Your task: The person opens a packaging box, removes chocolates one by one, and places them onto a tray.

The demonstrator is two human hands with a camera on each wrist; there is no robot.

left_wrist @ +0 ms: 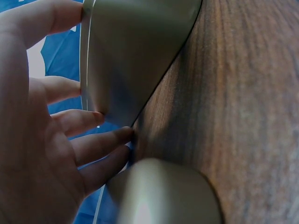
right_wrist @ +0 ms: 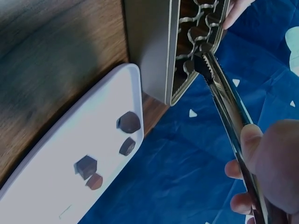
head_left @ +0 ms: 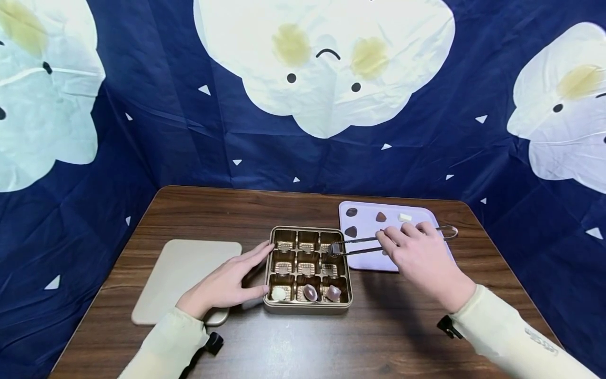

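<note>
In the head view a square gold tin [head_left: 307, 309] with a divided insert stands at the middle of the table. Its front row has a pale chocolate [head_left: 279, 293], a purplish oval one [head_left: 310, 292] and a pinkish one [head_left: 333, 293]. My left hand [head_left: 222, 281] touches the tin's left side, fingers extended and thumb apart. Metal tongs [head_left: 362, 240] are gripped in my right hand [head_left: 421, 260]. Their toothed tips pinch a dark chocolate [head_left: 334, 249] over the right column, above the middle and back compartments. The right wrist view shows this dark chocolate [right_wrist: 201, 64] at the tips too.
A lilac tray [head_left: 374, 261] right of the tin bears several chocolates, among them a reddish-brown one [head_left: 381, 217] and a white one [head_left: 404, 217]. Left of the tin lies a gold lid [head_left: 189, 268], partly under my left hand. Blue patterned cloth [head_left: 284, 142] hangs behind the table.
</note>
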